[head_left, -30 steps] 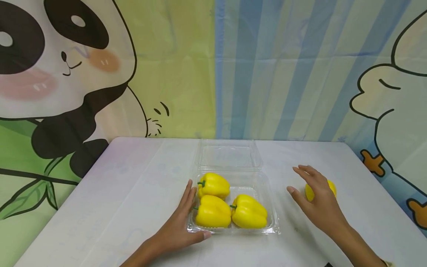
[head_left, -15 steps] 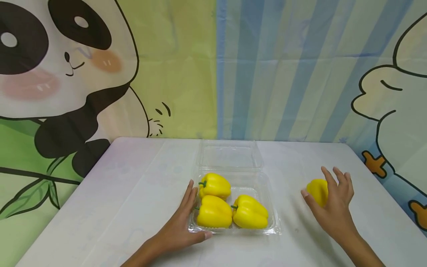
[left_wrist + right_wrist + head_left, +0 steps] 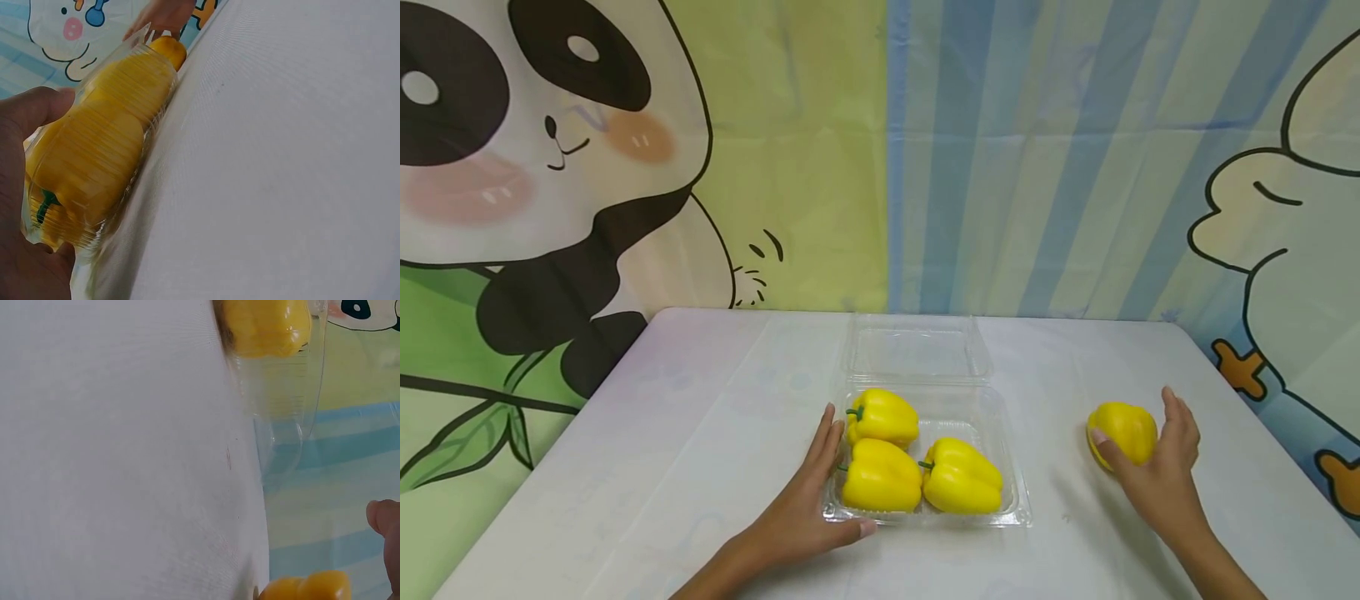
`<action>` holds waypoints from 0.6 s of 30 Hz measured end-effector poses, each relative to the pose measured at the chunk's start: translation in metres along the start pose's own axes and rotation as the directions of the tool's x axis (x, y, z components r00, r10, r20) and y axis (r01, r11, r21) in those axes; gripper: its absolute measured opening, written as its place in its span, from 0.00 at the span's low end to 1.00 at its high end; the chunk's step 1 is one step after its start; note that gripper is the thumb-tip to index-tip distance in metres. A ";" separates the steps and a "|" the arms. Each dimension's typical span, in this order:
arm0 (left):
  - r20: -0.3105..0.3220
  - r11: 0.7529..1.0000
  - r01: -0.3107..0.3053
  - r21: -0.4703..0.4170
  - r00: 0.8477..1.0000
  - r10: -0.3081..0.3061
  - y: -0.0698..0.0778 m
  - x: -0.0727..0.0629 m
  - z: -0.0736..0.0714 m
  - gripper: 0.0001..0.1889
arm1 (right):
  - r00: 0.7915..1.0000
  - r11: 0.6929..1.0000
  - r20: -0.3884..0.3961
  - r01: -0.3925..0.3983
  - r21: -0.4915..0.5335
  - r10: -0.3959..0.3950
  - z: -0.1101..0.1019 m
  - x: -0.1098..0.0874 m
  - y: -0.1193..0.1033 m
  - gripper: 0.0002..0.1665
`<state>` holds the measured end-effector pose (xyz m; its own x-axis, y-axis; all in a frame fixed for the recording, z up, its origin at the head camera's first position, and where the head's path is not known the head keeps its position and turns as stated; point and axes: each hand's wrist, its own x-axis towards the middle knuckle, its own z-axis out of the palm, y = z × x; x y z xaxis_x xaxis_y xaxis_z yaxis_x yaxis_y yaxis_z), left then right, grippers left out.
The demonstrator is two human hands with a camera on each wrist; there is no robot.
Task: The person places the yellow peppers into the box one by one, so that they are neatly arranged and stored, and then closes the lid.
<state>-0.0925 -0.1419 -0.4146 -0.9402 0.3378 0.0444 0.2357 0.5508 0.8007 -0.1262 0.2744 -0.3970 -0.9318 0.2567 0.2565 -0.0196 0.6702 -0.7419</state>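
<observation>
"Where does the lone yellow pepper sit?"

"The lone yellow pepper (image 3: 1133,429) sits on the right part of the counter (image 3: 692,467), in from the counter's right edge, with white surface on all sides."

"And the right hand?"

"The right hand (image 3: 1163,482) is spread wide at the pepper's near right side. In the head view its thumb crosses in front of the pepper's left part, while a gap shows between the raised fingers and the right side. The right wrist view sets the thumb apart from the pepper; whether any finger touches cannot be told."

"How much room lies toward the clear container?"

"A broad strip of counter runs from the pepper to the right wall of the clear container (image 3: 1017,504)."

"What fills it?"

"The back pepper (image 3: 887,418), its green stem pointing left, the near left pepper (image 3: 880,477) and the near right pepper (image 3: 964,479). The back right corner shows bare plastic floor."

"The left hand?"

"The left hand (image 3: 805,504) is spread too, fingers straight along the container's left wall, thumb stretched along the near edge."

"And farther out?"

"The lid (image 3: 917,350) stands open behind, reaching the counter's far edge in the head view. Beyond hangs a printed backdrop (image 3: 820,150), a panda (image 3: 651,250) at its left."
</observation>
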 end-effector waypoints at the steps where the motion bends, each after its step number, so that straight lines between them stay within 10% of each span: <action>1: 0.000 1.000 0.000 0.001 1.000 0.000 0.000 0.000 0.000 0.64 | 1.000 1.000 0.008 -0.013 0.002 0.013 0.000 0.001 0.002 0.60; 18: -0.004 1.000 -0.013 0.006 1.000 0.013 -0.001 0.000 0.001 0.63 | 0.975 0.993 0.216 -0.027 -0.119 0.053 -0.012 0.013 0.024 0.60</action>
<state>-0.0924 -0.1419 -0.4157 -0.9380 0.3418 0.0573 0.2494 0.5508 0.7965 -0.1346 0.3021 -0.4045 -0.9879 0.1349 0.0769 0.0491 0.7410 -0.6697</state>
